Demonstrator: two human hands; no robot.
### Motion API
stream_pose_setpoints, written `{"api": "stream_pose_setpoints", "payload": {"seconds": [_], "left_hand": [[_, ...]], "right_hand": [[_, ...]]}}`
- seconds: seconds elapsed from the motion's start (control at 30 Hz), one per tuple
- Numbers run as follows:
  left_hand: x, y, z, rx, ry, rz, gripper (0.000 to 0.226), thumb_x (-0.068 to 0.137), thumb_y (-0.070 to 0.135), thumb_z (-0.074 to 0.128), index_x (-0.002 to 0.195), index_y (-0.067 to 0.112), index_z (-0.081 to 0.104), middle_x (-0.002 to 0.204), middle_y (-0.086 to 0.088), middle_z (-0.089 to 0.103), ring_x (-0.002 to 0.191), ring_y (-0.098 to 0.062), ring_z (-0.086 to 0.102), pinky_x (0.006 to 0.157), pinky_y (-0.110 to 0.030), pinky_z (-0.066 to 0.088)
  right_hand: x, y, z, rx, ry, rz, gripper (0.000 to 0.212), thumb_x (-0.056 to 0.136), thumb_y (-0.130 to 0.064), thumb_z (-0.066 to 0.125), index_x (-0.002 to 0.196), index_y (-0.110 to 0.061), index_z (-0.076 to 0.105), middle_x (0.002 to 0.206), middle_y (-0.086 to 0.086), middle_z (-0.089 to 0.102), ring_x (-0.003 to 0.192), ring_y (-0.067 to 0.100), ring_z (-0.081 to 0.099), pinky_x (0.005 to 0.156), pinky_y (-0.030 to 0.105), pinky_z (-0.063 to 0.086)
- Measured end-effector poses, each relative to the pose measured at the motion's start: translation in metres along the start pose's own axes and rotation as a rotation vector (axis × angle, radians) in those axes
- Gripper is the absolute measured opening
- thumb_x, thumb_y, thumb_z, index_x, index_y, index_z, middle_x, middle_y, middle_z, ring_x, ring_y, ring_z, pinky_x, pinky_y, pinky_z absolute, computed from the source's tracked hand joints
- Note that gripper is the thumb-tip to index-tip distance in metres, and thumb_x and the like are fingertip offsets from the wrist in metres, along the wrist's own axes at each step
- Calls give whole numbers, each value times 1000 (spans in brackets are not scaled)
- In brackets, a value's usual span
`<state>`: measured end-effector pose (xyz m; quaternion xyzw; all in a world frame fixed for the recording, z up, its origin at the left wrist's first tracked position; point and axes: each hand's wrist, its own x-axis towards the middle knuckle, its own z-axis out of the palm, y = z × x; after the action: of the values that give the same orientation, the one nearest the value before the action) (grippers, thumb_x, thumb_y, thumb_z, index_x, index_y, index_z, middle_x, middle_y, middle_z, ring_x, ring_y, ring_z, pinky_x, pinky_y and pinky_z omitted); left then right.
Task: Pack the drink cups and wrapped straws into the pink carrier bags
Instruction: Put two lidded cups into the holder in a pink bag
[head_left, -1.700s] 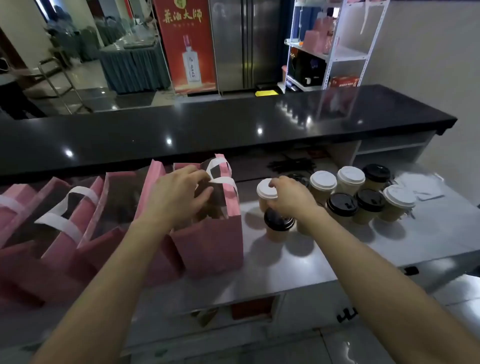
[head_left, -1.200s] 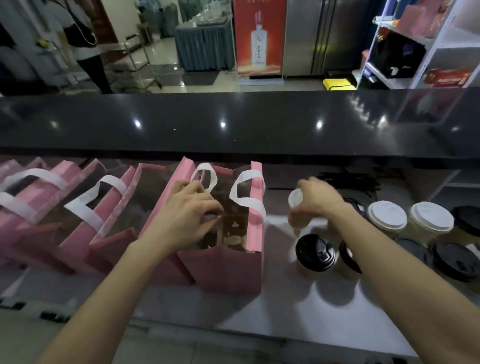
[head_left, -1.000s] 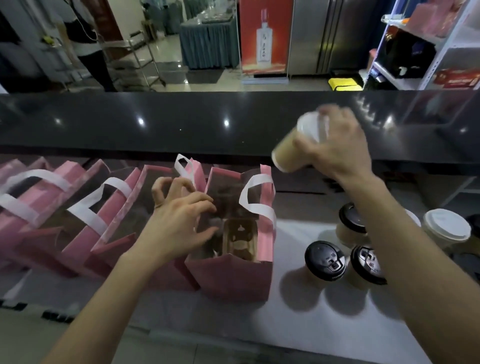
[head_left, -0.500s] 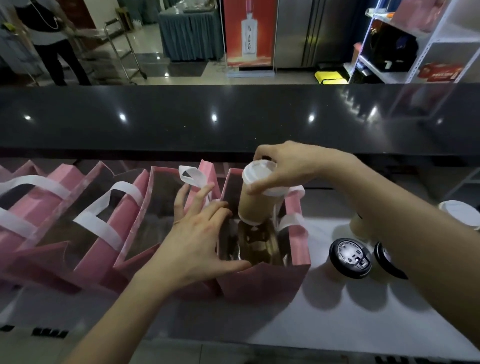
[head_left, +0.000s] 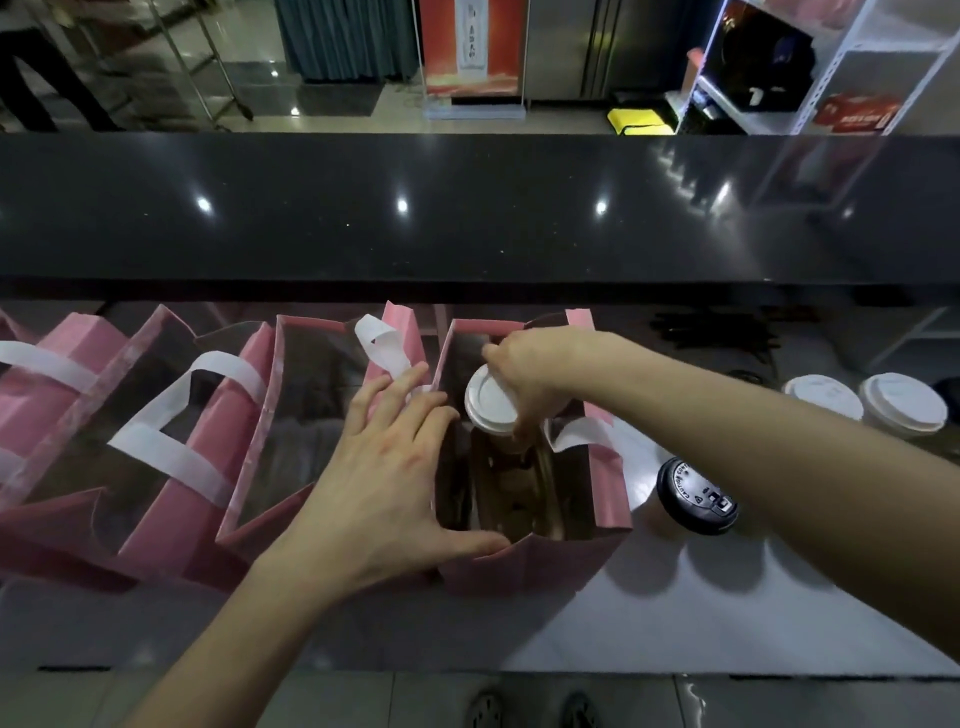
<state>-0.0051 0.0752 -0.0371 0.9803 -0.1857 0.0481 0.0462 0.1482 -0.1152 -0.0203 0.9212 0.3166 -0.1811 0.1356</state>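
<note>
Right hand (head_left: 524, 374) pinches the white-lidded cup (head_left: 491, 402) by its rim, lowering it into the pink carrier bag (head_left: 530, 564), while left hand (head_left: 384, 483), fingers spread at nine o'clock, props the mouth wide.

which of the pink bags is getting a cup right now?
The rightmost pink bag. The right hand lowers a white-lidded cup into it while the left hand holds its side open. The bags to its left have no cup going in.

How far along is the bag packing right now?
Early. In hand: the right hand lowers a white-lidded cup into the open pink bag, which the left hand holds open. Left: a black-lidded cup and two white-lidded cups on the counter, and the other pink bags, whose contents can't be seen.
</note>
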Motion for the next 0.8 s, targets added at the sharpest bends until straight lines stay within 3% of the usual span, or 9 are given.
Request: {"api": "stream_pose_setpoints", "payload": {"seconds": [0.1,0.43,0.8], "left_hand": [[-1,0,1,6,-8,-4,130,66,113,34,150,18,58,165,-2,49,168,-23,13,135,-55,9],[0,2,-2,7,-13,-2,127,64,111,42,147,16,59,161,-3,52,167,-23,15,135,-55,11],[-3,4,0,22,7,14,122,68,107,44,142,13,62,157,-5,55,166,-26,22,133,-56,16]], "right_hand": [[4,0,15,-46,39,-12,96,68,-62,94,145,-24,51,129,4,58,98,20,54,78,36,54],[13,-9,39,-10,0,77,70,69,-56,94,122,-17,71,111,4,70,95,26,70,75,39,61],[13,-11,32,29,-15,70,73,71,-54,94,129,-20,67,116,5,64,99,27,67,72,37,51]]}}
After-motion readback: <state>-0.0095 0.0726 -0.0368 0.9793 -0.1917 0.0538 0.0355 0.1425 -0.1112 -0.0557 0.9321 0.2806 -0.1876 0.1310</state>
